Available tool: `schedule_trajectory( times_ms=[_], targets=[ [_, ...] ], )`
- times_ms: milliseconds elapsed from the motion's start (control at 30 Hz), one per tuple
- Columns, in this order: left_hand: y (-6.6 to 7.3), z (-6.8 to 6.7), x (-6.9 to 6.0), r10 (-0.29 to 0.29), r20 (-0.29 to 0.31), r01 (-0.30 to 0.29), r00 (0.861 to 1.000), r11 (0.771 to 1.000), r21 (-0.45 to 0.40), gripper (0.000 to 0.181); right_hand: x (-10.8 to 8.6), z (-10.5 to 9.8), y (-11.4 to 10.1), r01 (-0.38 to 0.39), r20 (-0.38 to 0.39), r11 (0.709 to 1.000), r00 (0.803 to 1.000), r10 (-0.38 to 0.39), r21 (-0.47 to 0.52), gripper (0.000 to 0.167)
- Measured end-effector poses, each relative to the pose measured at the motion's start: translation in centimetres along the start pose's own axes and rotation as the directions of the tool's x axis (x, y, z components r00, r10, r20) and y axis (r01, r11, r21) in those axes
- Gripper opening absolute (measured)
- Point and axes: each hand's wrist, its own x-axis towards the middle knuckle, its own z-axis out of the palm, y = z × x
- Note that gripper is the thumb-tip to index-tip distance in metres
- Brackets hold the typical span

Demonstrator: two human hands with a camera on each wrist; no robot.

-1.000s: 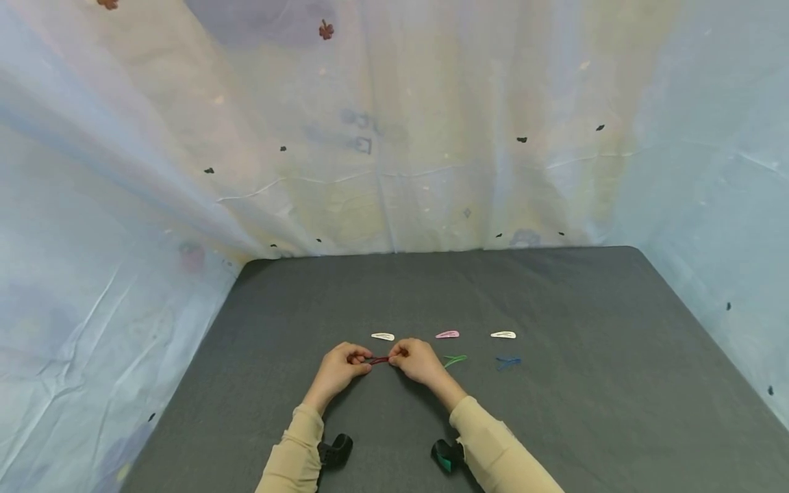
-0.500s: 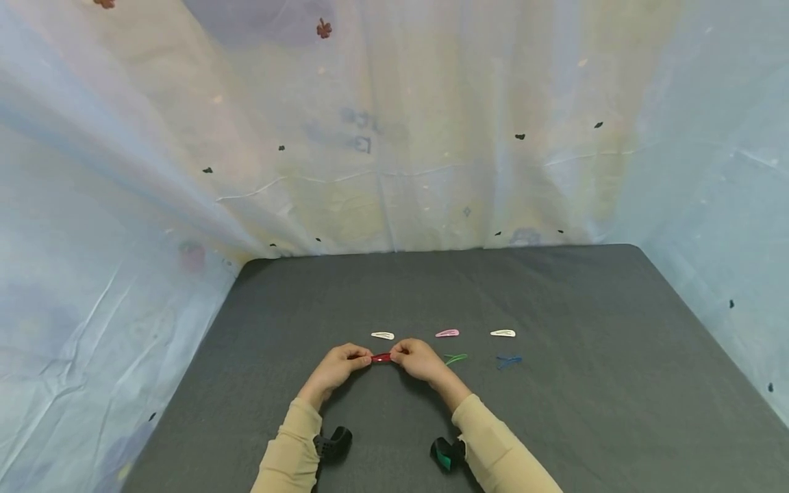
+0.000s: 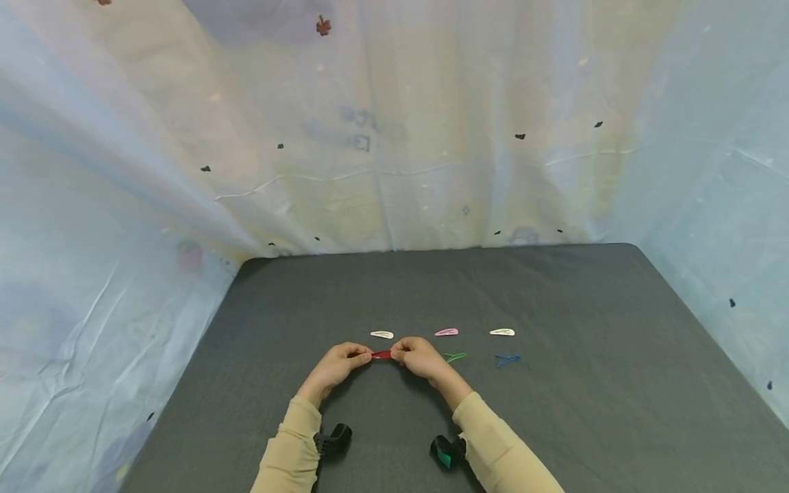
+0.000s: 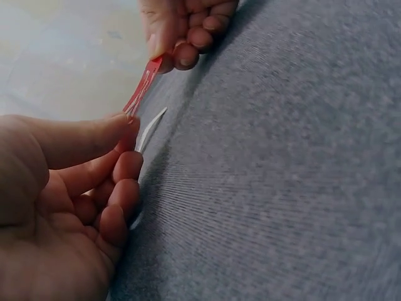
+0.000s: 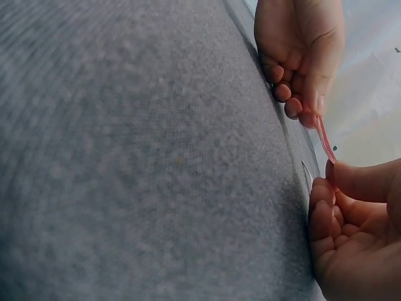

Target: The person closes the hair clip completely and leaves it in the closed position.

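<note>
A red snap hair clip (image 3: 381, 355) is stretched between my two hands, just above the dark table. My left hand (image 3: 335, 368) pinches one end between thumb and forefinger, and my right hand (image 3: 422, 359) pinches the other. The left wrist view shows the slim red clip (image 4: 143, 88) with its thin metal-like strips, its ends covered by fingertips. From the right wrist, the clip (image 5: 325, 141) appears edge-on and slightly bowed. Just beyond the hands lies a white snap clip (image 3: 382, 335). Close to my right wrist is a green clip (image 3: 455, 357), spread in a V.
A pink clip (image 3: 446, 332) and another white clip (image 3: 502, 332) continue the back row to the right. In front of them lies a blue clip (image 3: 508, 360) with its arms apart. The grey table (image 3: 585, 411) meets a hanging patterned cloth (image 3: 431, 137) at the back.
A second ago the red clip showed as thin, dark, parted strands; now its broad red face shows. Both hands keep their pinch and have barely shifted.
</note>
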Motion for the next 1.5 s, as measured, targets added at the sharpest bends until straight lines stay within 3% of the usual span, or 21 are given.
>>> schedule_trajectory(
  times_ms=[633, 933, 1233, 1500],
  targets=[
    [0.4, -0.2, -0.3, -0.052, 0.065, 0.059, 0.997, 0.991, -0.119, 0.023, -0.3, -0.2, -0.2, -0.017, 0.066, 0.998, 0.998, 0.013, 0.059, 0.019],
    [0.5, 0.2, -0.2, -0.05, -0.039, 0.046, 0.998, 0.993, -0.11, 0.015, 0.0, -0.4, 0.6, 0.002, -0.009, 0.997, 1.0, -0.001, 0.074, 0.017],
    [0.5, 0.6, 0.1, -0.019, -0.087, 0.007, 0.996, 0.99, -0.14, 0.011, 0.2, 0.5, 0.7, 0.085, -0.066, 0.989, 0.993, -0.093, -0.119, 0.008],
    [0.7, 1.2, 0.2, 0.039, -0.165, -0.037, 0.986, 0.999, 0.014, 0.01, 0.0, 1.0, 0.3, 0.169, -0.089, 0.924, 0.973, -0.211, -0.344, 0.012]
  ],
)
